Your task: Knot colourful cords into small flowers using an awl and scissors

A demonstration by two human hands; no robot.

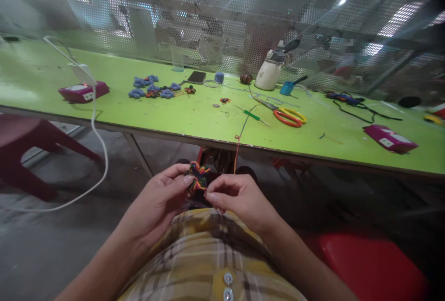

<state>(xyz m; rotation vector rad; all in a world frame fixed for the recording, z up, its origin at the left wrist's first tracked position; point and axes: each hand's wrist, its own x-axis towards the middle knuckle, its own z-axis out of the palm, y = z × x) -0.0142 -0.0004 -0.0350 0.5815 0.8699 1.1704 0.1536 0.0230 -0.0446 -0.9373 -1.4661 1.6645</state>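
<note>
Between the thumb and fingers of my left hand (163, 192) is a small multicoloured crocheted flower (198, 176), held above my lap. My right hand (234, 194) is pinched closed at the flower's right edge, on what looks like its yarn. A strand of multicoloured yarn (237, 152) runs from behind my right hand up over the table edge, towards a dark striped yarn ball (245, 78). On the table lie a green-handled crochet hook (251, 115) and scissors (288, 118) with orange and yellow handles.
Several blue and multicoloured crocheted flowers (153, 88) lie on the green table (167, 118), near a phone (197, 77). A cream jug (267, 73), a blue pot (287, 88) and two magenta boxes, left (85, 92) and right (390, 138), stand there. A white cable (95, 129) hangs at left; a red stool (371, 264) is at right.
</note>
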